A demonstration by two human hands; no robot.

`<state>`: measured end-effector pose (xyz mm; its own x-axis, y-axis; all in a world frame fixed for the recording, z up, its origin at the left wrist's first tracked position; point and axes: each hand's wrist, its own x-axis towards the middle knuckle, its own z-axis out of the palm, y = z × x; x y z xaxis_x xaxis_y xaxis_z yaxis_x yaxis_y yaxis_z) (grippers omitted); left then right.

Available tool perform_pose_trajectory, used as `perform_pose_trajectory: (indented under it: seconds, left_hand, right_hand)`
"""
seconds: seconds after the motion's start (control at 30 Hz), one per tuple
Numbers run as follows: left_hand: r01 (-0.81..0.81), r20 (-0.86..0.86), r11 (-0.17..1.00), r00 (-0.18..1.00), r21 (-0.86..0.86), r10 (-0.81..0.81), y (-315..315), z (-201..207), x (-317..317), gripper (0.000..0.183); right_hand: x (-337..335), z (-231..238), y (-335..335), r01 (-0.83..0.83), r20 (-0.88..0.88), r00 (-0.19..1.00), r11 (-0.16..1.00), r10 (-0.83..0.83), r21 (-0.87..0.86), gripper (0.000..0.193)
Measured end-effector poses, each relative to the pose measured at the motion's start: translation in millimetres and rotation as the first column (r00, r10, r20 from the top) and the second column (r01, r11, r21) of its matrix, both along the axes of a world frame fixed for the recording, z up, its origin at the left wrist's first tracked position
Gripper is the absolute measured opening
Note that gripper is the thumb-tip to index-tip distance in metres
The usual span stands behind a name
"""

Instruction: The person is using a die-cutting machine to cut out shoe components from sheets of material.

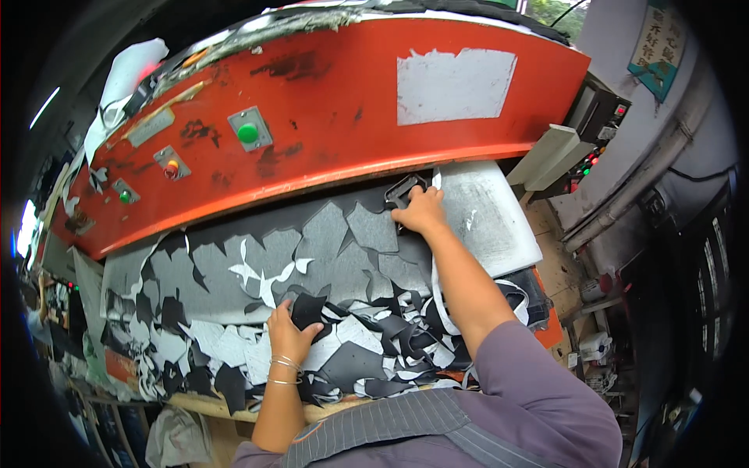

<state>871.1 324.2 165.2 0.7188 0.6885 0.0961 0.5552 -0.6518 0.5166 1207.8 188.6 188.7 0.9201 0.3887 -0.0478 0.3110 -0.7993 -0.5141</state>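
My right hand (424, 209) is closed on a black frame-shaped cutting die (402, 189), which rests on dark sheet material (355, 191) at the back of the pale cutting board (488, 222). Nearer to me, my left hand (290, 337) grips a black cut piece (308, 310) between thumb and fingers; whether it is one layer or a small stack I cannot tell. Around the left hand lie many black, grey and white offcuts (343, 364). Grey sheet (269, 248) with jagged cut edges and curled white strips (269, 278) spreads across the board between my hands.
An orange machine beam (335, 101) spans the far side above the board, with a green button (248, 133) and a red knob (172, 167). A control box with lit buttons (583, 165) stands at the right. A wooden ledge (343, 408) runs along the near edge.
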Motion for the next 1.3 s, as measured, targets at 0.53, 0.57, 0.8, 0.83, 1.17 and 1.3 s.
perform_pose_trajectory:
  seconds: [0.53, 0.57, 0.8, 0.83, 1.17, 1.3]
  left_hand:
    - [0.684, 0.681, 0.583, 0.676, -0.438, -0.283, -134.1, 29.1, 10.0, 0.020]
    - [0.714, 0.714, 0.545, 0.646, -0.440, -0.269, -143.4, 29.6, 18.1, 0.020]
    - [0.538, 0.626, 0.451, 0.777, -0.712, 0.062, -179.2, -2.3, -12.4, 0.012]
    - [0.529, 0.642, 0.502, 0.763, -0.684, 0.070, -178.1, 4.4, -23.2, 0.012]
    - [-0.144, 0.414, 0.801, 0.795, -0.582, 0.444, -16.3, 1.5, -215.4, 0.048]
    - [-0.356, 0.098, 0.919, 0.922, -0.170, 0.375, 25.0, -25.7, -257.0, 0.056]
  right_hand:
    - [-134.3, -15.1, -195.6, 0.123, -0.312, 0.646, 0.308, 0.697, 0.943, 0.065]
    - [-159.7, -3.1, -193.3, 0.087, -0.310, 0.624, 0.331, 0.717, 0.940, 0.066]
    - [-232.2, 1.6, -198.9, -0.330, -0.188, 0.773, 0.637, 0.606, 0.696, 0.041]
    - [-232.0, -4.0, -198.7, -0.385, -0.126, 0.803, 0.670, 0.582, 0.635, 0.042]
    - [-251.6, 33.0, -136.2, -0.587, 0.383, 0.739, 0.809, 0.554, -0.037, 0.056]
    - [-285.8, 29.0, -82.0, -0.776, 0.175, 0.595, 0.617, 0.785, -0.130, 0.066]
